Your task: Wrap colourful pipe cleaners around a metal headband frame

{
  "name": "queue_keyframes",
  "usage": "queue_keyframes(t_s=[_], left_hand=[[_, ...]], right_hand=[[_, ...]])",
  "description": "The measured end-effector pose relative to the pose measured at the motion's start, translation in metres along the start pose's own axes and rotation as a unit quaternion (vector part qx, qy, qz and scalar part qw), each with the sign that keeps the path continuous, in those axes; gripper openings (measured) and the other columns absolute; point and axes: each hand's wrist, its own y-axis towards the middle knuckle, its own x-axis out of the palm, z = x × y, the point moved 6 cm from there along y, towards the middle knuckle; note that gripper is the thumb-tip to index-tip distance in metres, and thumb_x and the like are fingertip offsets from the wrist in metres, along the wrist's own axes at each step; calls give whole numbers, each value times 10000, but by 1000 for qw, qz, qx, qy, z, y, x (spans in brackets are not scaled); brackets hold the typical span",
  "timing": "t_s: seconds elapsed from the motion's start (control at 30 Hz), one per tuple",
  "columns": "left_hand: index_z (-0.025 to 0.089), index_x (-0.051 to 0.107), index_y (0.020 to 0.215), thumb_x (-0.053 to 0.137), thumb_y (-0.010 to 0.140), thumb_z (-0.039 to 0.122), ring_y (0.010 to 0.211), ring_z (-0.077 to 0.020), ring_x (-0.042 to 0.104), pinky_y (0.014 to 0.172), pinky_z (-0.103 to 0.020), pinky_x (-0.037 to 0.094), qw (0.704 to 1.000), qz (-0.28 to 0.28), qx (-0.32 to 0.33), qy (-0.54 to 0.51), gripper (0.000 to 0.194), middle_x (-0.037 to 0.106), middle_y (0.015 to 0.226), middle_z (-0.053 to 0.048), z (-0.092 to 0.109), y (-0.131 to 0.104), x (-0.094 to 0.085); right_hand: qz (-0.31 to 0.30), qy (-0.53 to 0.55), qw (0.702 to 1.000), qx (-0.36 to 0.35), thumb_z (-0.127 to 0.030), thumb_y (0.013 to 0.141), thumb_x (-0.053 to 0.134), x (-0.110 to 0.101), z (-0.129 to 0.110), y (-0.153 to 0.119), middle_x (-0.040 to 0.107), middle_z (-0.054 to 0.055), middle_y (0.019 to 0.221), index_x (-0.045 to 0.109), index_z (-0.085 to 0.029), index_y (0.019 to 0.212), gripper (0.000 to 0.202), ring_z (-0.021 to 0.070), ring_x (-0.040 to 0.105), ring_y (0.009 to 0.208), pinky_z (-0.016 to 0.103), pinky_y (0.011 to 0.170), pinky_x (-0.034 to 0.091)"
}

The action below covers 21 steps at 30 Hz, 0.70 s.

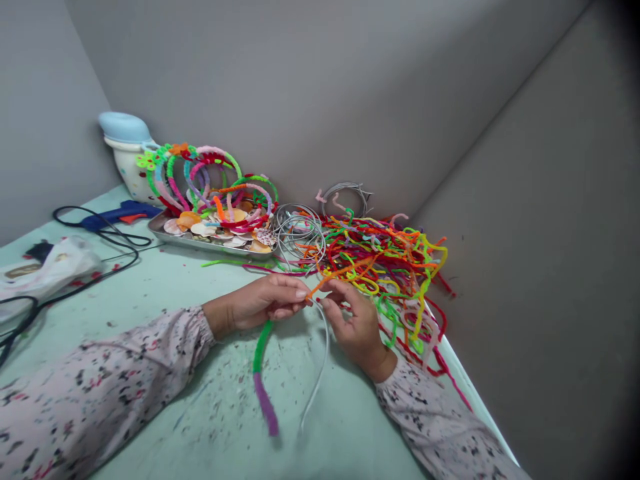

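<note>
My left hand (273,298) is closed in a pinch on a headband wire. On one side of this hand the wire hangs down wrapped in green and purple pipe cleaner (264,387); on the other, the bare grey wire (325,360) curves down to the table. From the left fingertips an orange pipe cleaner (343,270) slants up to the right. My right hand (353,323) is curled beside the left fingertips, its thumb and forefinger at the orange pipe cleaner where it meets the wire. Exactly how its fingertips grip is partly hidden.
Behind my hands lies a metal tray (215,248) of seashells and colourful wrapped headbands (200,173). Coiled wire (300,230) and a tangled pipe cleaner heap (385,247) are to its right. At left are a blue glue gun (120,213), black cord (135,257), plastic bag (60,267) and blue-lidded container (133,167).
</note>
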Motion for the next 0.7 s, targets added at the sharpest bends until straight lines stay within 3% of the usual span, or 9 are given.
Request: queue_keyframes(t_s=[0.1,0.2,0.33,0.57,0.7], left_hand=[[108,620,811,666,744,304,464,-37,292,391,-161,165,999,5,-4,31,212,467,623,18,-2,1,0],[115,597,773,664,743,330,476,-43,294,403,-173,158,998,19,-4,66,227,433,609,29,-2,2,1],[125,571,726,637,747,357,470,-51,273,411,-197,153,993,41,5,111,242,399,580,38,0,3,3],[137,579,727,623,743,365,430,-53,278,402,-194,172,987,69,-2,144,233,362,495,64,-3,4,1],[140,599,793,619,745,366,397,-48,326,380,-184,206,986,68,-13,155,231,434,507,59,-6,5,1]], right_hand=[[-3,35,999,33,-237,855,550,1,5,0,674,60,951,598,-211,1034,187,165,637,781,298,727,527],[-25,135,985,108,-300,885,514,9,16,-1,669,56,921,612,-202,999,180,162,642,754,287,681,536],[-65,227,956,174,-350,885,512,20,23,0,648,16,715,617,-187,911,195,142,613,600,260,572,519],[-51,207,944,250,-384,825,581,18,29,3,590,-17,586,621,-172,720,240,119,531,527,232,511,454],[-24,196,949,245,-346,780,627,15,28,5,564,-28,551,612,-183,639,216,120,509,520,232,494,429]])
